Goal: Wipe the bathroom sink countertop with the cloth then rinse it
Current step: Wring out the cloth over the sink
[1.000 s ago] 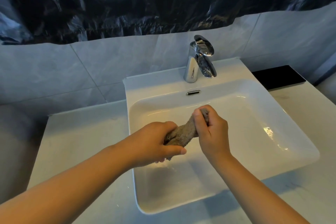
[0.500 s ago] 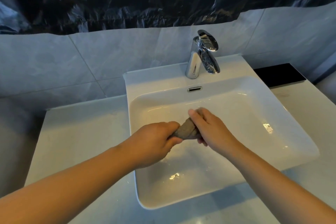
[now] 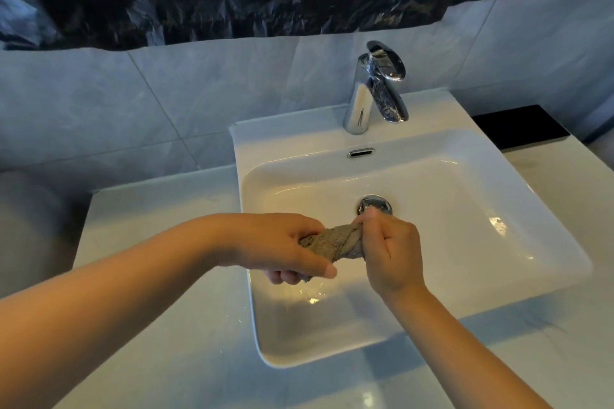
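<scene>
**A:** Closest in, the white countertop spreads wide to the left of the sink and runs along its front edge, with both forearms reaching across it.

**B:** And over the basin, both fists are clenched on the cloth! The left hand wraps one end, the right hand grips the other, and the cloth is twisted like rope between them.

**A:** What's in the bowl?

**B:** Wet glints under the hands, and the chrome drain is just beyond the right knuckles.

**A:** Further back sits the overflow slot, then the faucet on the rear ledge, with the tiled wall behind.
</scene>
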The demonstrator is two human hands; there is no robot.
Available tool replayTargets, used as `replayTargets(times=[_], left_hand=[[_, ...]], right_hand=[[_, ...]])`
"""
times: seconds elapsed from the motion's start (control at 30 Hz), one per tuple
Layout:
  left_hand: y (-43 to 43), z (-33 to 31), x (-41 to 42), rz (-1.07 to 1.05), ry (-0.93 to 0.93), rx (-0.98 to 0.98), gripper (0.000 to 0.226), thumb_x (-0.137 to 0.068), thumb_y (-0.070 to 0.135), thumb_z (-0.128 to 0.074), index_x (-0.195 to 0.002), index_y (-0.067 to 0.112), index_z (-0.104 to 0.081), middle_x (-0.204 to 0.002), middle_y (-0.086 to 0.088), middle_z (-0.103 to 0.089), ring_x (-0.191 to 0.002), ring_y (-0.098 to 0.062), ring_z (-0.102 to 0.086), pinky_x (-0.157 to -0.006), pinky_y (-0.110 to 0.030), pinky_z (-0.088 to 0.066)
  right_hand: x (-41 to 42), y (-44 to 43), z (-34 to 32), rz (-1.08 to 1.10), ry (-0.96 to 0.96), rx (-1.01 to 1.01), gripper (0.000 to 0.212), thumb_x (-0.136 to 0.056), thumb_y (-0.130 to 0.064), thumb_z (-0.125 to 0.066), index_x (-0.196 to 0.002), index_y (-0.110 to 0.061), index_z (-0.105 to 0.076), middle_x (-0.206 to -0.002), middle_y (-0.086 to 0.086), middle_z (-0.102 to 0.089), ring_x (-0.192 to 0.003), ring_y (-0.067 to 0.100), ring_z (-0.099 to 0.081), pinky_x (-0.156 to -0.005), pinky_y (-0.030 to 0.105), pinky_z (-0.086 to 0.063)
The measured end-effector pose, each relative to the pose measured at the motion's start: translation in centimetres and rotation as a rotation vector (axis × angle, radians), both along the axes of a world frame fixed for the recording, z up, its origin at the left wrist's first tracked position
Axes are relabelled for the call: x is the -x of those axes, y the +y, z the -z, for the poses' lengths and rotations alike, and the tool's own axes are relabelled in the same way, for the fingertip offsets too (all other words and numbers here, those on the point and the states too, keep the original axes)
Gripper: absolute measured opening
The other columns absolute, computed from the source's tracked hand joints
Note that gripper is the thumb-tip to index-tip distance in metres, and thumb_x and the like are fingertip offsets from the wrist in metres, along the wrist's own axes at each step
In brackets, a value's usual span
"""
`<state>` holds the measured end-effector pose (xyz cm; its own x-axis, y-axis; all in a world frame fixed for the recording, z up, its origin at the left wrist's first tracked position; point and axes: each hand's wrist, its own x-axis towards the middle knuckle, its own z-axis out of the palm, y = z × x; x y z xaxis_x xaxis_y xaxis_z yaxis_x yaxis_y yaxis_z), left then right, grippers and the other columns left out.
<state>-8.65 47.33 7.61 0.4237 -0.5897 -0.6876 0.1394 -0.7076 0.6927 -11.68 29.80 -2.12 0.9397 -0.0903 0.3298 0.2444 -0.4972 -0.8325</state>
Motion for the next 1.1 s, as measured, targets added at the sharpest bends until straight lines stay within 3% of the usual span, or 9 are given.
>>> replayTargets(times=[0.13,0.27,0.33,0.4,0.53,0.6,0.73,0.83,1.1], left_hand=[[-0.9,-0.1,0.2,0.249,-0.382,-0.275,0.024,-0.091,0.04,-0.056,-0.099,0.019,-0.048,-0.088,0.001,-0.059,-0.075,-0.014,-0.053,-0.068,-0.027,-0.045],[-1.0,1.0,0.6,0.3,-0.624,-0.312,0.015,-0.095,0.037,-0.05,-0.097,0.026,-0.04,-0.084,0.005,-0.049,-0.073,-0.011,-0.047,-0.067,-0.027,-0.039],[-0.9,1.4,0.5,0.31,-0.661,-0.305,0.015,-0.095,0.035,-0.05,-0.102,0.027,-0.04,-0.088,0.003,-0.052,-0.076,-0.012,-0.049,-0.07,-0.028,-0.043],[-0.9,1.5,0.3,0.329,-0.668,-0.309,0.018,-0.095,0.036,-0.05,-0.107,0.026,-0.041,-0.095,0.0,-0.056,-0.08,-0.015,-0.052,-0.074,-0.03,-0.046],[-0.8,2.1,0.1,0.403,-0.724,-0.336,0.017,-0.096,0.035,-0.048,-0.102,0.028,-0.035,-0.093,0.0,-0.055,-0.076,-0.014,-0.05,-0.071,-0.029,-0.044],[-0.6,2.6,-0.1,0.476,-0.804,-0.35,0.015,-0.097,0.034,-0.047,-0.104,0.025,-0.037,-0.09,0.001,-0.055,-0.072,-0.014,-0.048,-0.067,-0.027,-0.041],[0.6,3.8,-1.0,0.613,-0.949,-0.337,0.018,-0.097,0.035,-0.045,-0.107,0.021,-0.044,-0.089,-0.001,-0.06,-0.068,-0.018,-0.052,-0.066,-0.033,-0.046],[1.1,4.2,-1.5,0.662,-0.996,-0.29,0.019,-0.097,0.037,-0.044,-0.106,0.021,-0.043,-0.088,-0.001,-0.059,-0.067,-0.02,-0.053,-0.066,-0.035,-0.047],[1.2,4.6,-1.8,0.685,-1.105,-0.126,0.021,-0.098,0.04,-0.039,-0.107,0.021,-0.043,-0.085,0.0,-0.058,-0.061,-0.018,-0.048,-0.057,-0.029,-0.035]], right_hand=[[-0.7,-0.1,0.0,-0.095,0.244,0.004,0.062,-0.087,-0.05,-0.022,-0.054,-0.009,-0.054,-0.051,0.009,-0.052,-0.052,0.026,-0.051,-0.046,0.04,-0.04],[-0.5,0.4,0.1,-0.097,0.521,-0.202,0.054,-0.099,-0.034,-0.028,-0.057,-0.011,-0.054,-0.049,0.009,-0.057,-0.047,0.022,-0.057,-0.054,0.035,-0.047],[-0.5,0.6,-0.1,-0.083,0.622,-0.36,0.043,-0.1,-0.024,-0.032,-0.074,-0.003,-0.059,-0.059,0.015,-0.064,-0.051,0.024,-0.063,-0.059,0.036,-0.055],[-0.7,0.7,-0.5,-0.063,0.646,-0.44,0.035,-0.098,-0.019,-0.034,-0.08,0.001,-0.057,-0.061,0.017,-0.061,-0.045,0.018,-0.058,-0.052,0.03,-0.053],[-0.8,1.4,0.2,0.013,0.751,-0.532,0.032,-0.086,-0.014,-0.041,-0.056,-0.012,-0.052,-0.05,0.006,-0.046,-0.043,0.011,-0.037,-0.047,0.023,-0.03],[-0.7,1.6,0.8,0.017,0.811,-0.443,0.04,-0.086,-0.014,-0.042,-0.046,-0.015,-0.047,-0.044,0.0,-0.045,-0.044,0.011,-0.036,-0.048,0.023,-0.027],[-0.6,1.7,-0.1,-0.13,0.902,-0.237,0.041,-0.094,-0.017,-0.031,-0.061,-0.004,-0.051,-0.04,0.0,-0.042,-0.041,0.014,-0.033,-0.048,0.025,-0.026],[-0.6,1.4,-1.0,-0.19,1.127,-0.214,0.039,-0.091,-0.027,-0.027,-0.063,-0.011,-0.05,-0.044,-0.002,-0.04,-0.036,0.011,-0.026,-0.041,0.019,-0.021],[-1.0,0.4,-1.8,-0.326,1.656,-0.625,0.037,-0.088,-0.034,-0.036,-0.055,-0.019,-0.043,-0.048,-0.008,-0.03,-0.036,0.005,-0.018,-0.036,0.015,-0.011]])
